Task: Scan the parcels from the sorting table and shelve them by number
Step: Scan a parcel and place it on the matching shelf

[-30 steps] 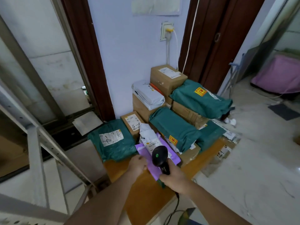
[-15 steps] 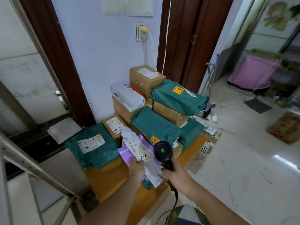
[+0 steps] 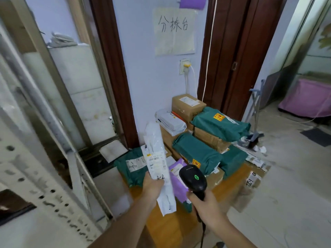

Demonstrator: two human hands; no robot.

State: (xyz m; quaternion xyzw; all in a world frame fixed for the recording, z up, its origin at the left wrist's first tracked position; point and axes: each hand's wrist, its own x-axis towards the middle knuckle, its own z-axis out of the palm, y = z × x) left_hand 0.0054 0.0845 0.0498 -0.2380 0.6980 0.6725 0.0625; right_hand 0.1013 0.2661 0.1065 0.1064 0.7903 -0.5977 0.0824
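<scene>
- Since half a second back you have lifted the white mailer bag [image 3: 157, 165] off the pile; it now stands nearly upright in front of you, and your view has tipped up to show the handwritten wall sign [image 3: 174, 31]
- On your far left is the perforated metal shelf frame [image 3: 53, 185], blurred, so you cannot read any numbers on it
- Your left hand [image 3: 153, 187] grips the mailer low down, thumb on its face just under the handwritten "2-2", the other fingers hidden behind it
- That mailer looks light, thin and floppy, with slick plastic skin; the long top above your grip could bend over, so I would hold nearer the middle, beside the printed label, and keep the barcode flat
- Behind it on the bench [image 3: 166, 228] lies a green bag marked "4-" [image 3: 130, 167], then a purple mailer [image 3: 177, 179] just beside your hands
- Your right hand [image 3: 206, 208] has its fingers wrapped round the handle of the black scanner [image 3: 194, 179], its head up beside the mailer's lower half, green light showing
- Further right, cardboard boxes [image 3: 188, 105] and green bags [image 3: 220, 123] are stacked against the wall; the boxes look stiffer and heavier and likely need both hands
</scene>
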